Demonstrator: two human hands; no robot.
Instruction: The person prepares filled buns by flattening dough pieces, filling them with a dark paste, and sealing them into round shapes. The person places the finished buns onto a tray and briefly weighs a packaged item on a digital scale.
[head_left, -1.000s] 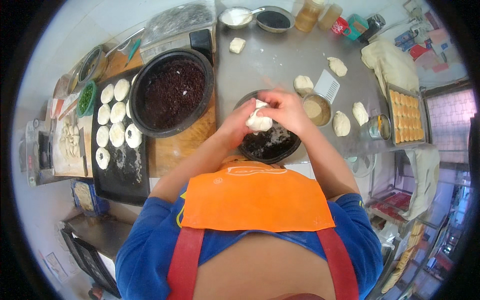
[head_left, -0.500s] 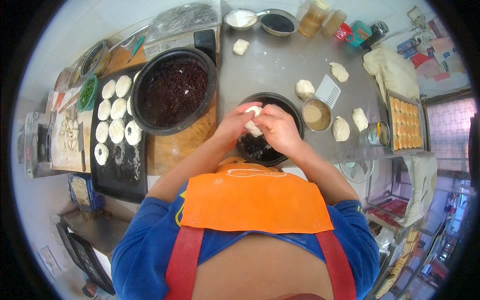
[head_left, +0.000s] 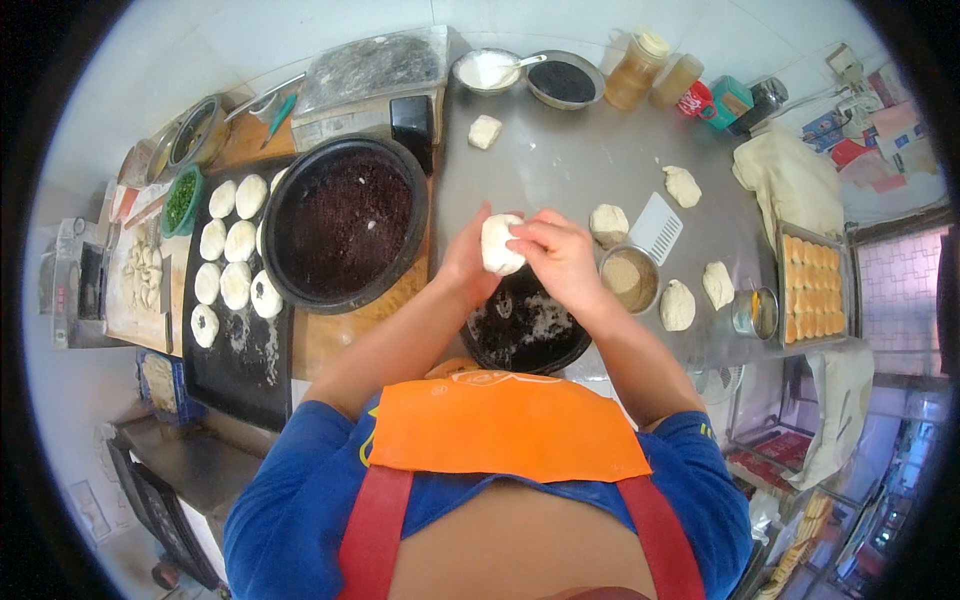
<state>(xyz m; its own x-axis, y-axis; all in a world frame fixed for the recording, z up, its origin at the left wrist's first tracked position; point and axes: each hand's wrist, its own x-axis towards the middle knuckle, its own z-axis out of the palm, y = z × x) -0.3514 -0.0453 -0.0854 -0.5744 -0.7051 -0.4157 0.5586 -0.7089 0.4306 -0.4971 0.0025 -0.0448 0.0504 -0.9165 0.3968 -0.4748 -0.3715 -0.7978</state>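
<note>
A rounded white dough ball sits between my two hands. My left hand is curled around its left side and underside, with some fingers hidden by the dough. With its fingertips pinched together, my right hand presses on the ball's right edge. Below my hands stands a dark round pan, dusted with white flour. Right of my hand is a metal cup holding a tan, grainy filling. A dough piece lies just beyond the cup, beside a white slotted plate.
A large black bowl of dark red filling stands left of my hands. Beyond it, a black tray bears several flat white rounds. Loose dough pieces lie at right, near a tray of golden pastries. Jars and bowls line the back.
My hands have lifted the dough up and away from over the dark pan. The dough now shows a smoother, rounder side. The view has shifted slightly.
</note>
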